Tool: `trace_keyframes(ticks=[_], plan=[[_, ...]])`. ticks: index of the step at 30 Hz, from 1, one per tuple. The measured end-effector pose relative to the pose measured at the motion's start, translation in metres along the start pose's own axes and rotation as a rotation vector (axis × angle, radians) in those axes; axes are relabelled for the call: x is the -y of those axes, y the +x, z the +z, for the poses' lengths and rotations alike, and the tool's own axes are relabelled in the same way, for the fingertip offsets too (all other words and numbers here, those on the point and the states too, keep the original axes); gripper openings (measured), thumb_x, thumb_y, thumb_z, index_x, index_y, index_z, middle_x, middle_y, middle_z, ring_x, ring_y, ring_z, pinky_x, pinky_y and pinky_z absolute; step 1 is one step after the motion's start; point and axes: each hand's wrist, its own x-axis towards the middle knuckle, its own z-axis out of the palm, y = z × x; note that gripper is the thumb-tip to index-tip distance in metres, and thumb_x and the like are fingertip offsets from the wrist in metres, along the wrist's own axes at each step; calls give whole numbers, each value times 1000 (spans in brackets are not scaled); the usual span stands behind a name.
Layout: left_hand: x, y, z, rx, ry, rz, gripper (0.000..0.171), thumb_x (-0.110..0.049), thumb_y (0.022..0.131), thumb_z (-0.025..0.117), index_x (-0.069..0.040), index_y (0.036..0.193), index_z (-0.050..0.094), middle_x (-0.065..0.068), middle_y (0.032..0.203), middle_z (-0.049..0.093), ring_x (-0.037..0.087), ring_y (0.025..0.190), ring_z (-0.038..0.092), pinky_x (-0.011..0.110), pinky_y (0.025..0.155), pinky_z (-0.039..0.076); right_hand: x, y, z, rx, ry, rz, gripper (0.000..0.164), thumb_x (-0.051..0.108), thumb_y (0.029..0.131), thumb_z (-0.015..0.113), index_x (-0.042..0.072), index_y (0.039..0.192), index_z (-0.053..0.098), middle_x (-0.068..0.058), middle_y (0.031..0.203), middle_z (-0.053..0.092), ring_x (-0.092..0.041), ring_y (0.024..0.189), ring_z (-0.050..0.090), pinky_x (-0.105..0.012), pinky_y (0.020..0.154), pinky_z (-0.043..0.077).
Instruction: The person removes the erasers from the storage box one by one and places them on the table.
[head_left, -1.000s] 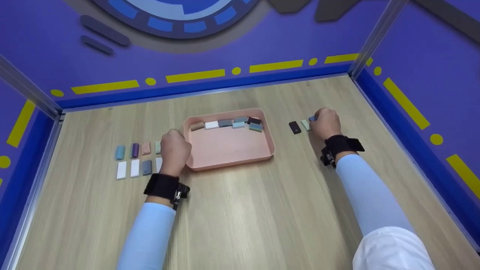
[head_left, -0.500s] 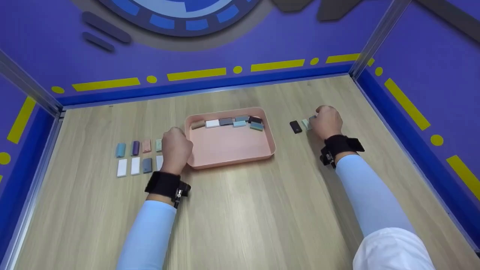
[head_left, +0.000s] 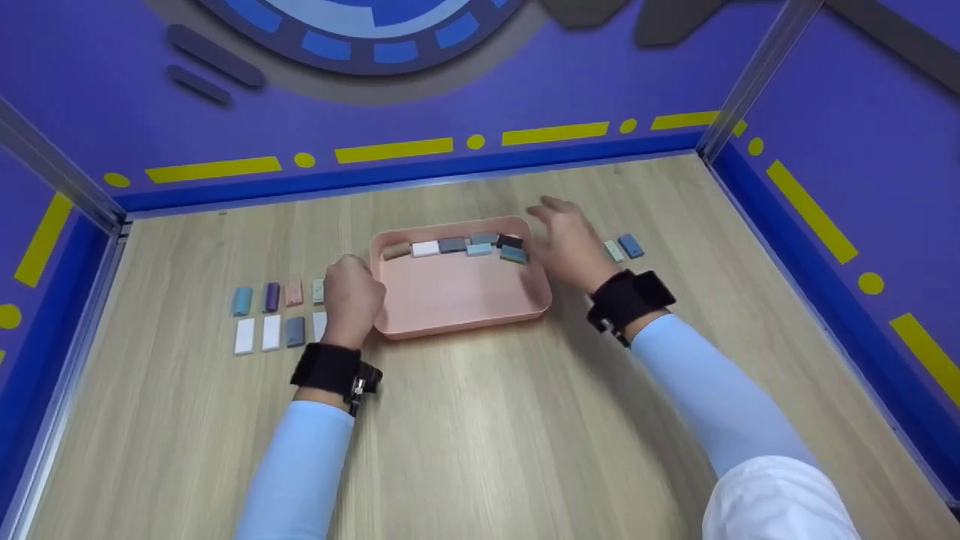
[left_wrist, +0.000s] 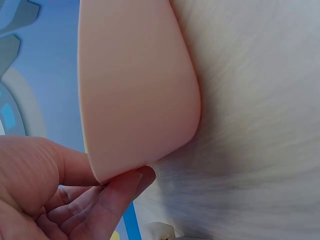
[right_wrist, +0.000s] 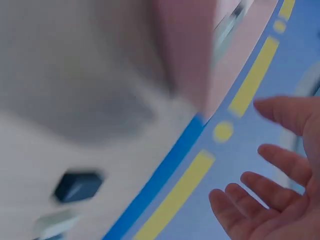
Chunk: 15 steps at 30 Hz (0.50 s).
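Observation:
My left hand (head_left: 352,300) pinches the left rim of a pink tray (head_left: 457,296) between thumb and fingers, as the left wrist view shows. By the tray's right rim hovers my right hand (head_left: 566,244), fingers spread apart, nothing held in the right wrist view. Along the tray's far wall lie several small blocks, among them a brown one (head_left: 396,250), a white one (head_left: 425,248) and a light blue one (head_left: 478,249). Right of the right hand sit a pale green block (head_left: 613,250) and a blue block (head_left: 631,245). A black block (right_wrist: 77,185) shows in the right wrist view.
Left of the tray, small blocks stand in two rows, with a turquoise one (head_left: 241,301), a purple one (head_left: 271,297) and a white one (head_left: 244,336); the left hand partly covers some. Purple walls (head_left: 420,112) border the wooden table (head_left: 480,420).
My right hand has let go of the blue block beside the pale green one and moved left to the tray, its fingers opening. My left hand stays at the tray's rim.

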Motion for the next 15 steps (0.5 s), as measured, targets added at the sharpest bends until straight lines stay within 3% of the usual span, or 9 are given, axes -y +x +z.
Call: trace_keyframes(ticks=[5,11,15], plan=[[1,0,1,9,0,-7,22,2,74,52,-12,58,46,-2,59,42,18,54,40,31,45,27,31,1,23,120,-82,-88,70,43,82,66,21,142,37,-13,153,23,-34,140,24,-47,108,32],[0,0,1,35,-4,-36,17,1,76,52,-11,64,51,-1,63,46,17,57,43,30,45,31,40,4,48,194,-265,-203,80,43,84,62,4,145,28,-24,150,26,-39,140,21,-50,113,19],[0,0,-1,15,2,-16,23,2,76,51,-12,59,44,-3,59,38,16,53,37,30,44,25,38,4,59,252,-400,-230,75,38,90,55,-4,143,26,-25,149,26,-37,142,19,-52,114,14]])
